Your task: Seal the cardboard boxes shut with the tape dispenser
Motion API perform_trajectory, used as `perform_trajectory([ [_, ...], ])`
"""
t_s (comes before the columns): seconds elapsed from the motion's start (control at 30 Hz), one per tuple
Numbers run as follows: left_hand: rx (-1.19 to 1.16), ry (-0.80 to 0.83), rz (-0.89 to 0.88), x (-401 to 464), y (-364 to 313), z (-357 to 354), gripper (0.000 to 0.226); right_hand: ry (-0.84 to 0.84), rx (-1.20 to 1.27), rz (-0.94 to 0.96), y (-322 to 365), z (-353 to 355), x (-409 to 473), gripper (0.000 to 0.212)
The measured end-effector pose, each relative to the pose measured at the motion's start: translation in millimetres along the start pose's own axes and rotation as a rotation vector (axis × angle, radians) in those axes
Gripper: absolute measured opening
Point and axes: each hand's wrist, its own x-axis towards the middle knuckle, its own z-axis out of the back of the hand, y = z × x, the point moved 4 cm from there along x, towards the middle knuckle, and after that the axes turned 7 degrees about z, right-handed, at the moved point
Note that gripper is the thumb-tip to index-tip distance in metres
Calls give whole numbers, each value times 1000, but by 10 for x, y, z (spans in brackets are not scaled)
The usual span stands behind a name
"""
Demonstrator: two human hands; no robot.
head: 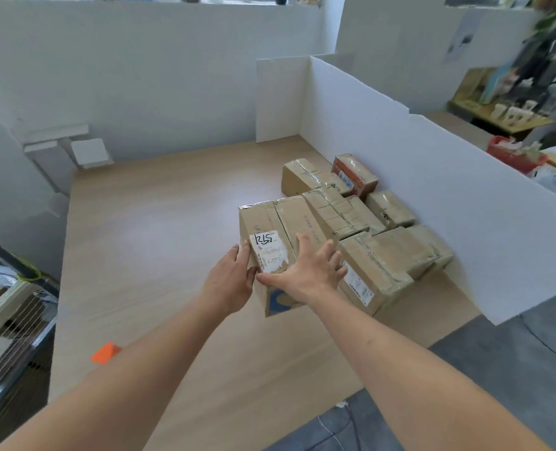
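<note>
Reaching out over the table (159, 242), both bare arms meet at one box (270, 229), the nearest of a cluster of taped cardboard boxes. The left hand (231, 281) lies against the box's left face, fingers straight and close together, fingertips up at the top edge beside a white label (268, 252) with handwritten marks. Its thumb presses the near corner. The right hand (309, 271) is spread wide, fingers splayed and relaxed, palm down on the box's top near end, just right of the label; the thumb points left toward the other hand's thumb. Neither hand curls round anything; both press flat on cardboard. A blue mark (278, 302) shows on the box's near face below the right wrist.

This box touches its neighbours on the right: a low box with a label (371, 275) just beside the right hand, a ribbed taped box (341, 213) behind it, and smaller ones further back, including a red-printed box (355, 174) against the white partition (433, 177). All the boxes sit on the right half of the table, along that partition.

An orange piece (105, 353) lies near the table's left front edge, well apart from the boxes, partly hidden by the left forearm; whether it is the tape dispenser cannot be told.
</note>
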Motion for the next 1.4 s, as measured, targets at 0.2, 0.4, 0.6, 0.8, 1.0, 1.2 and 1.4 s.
perform_trajectory([
  [0.2, -37, -36, 122, 547, -428, -218, 66, 32, -21, 90, -343, 265, 786, 126],
  [0.4, -63, -52, 195, 1005, -504, -306, 65, 102, 37, 113, -421, 267, 1372, 129],
  [0.6, -81, -56, 237, 1508, -311, -315, 65, 113, 35, 120, -216, 177, 1879, 132],
  [0.8, -110, -71, 261, 2063, 72, -295, 65, 102, 31, 138, 134, -10, 2447, 129],
  [1.0, -135, -119, 305, 2566, 393, -256, 66, 107, 62, 189, 456, -239, 2996, 122],
  [1.2, -109, -70, 314, 3050, 585, -622, 67, 46, 10, 209, 429, -552, 3625, 122],
  [1.4, -135, -52, 366, 3384, 697, -963, 67, 29, -38, 221, 348, -887, 4021, 120],
])
